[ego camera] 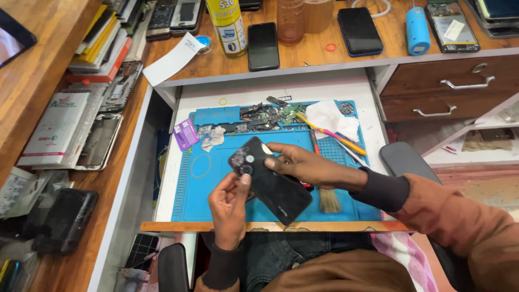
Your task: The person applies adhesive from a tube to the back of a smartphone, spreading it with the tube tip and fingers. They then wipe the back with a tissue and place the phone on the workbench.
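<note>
I note a white rectangular box with red and green print at the far left of the desk, a purple packet at the top-left corner of the blue work mat, a yellow-labelled spray can at the back edge, and a white paper slip beside it. The mat lies in a pulled-out white drawer; its lower left is open, while loose circuit parts crowd its top edge. I see the black phone held above the mat, back upward, long axis running diagonally from upper left to lower right, camera cluster at the upper-left end. My right hand is closed over its upper edge. My left hand pinches its left edge just below the cameras.
</note>
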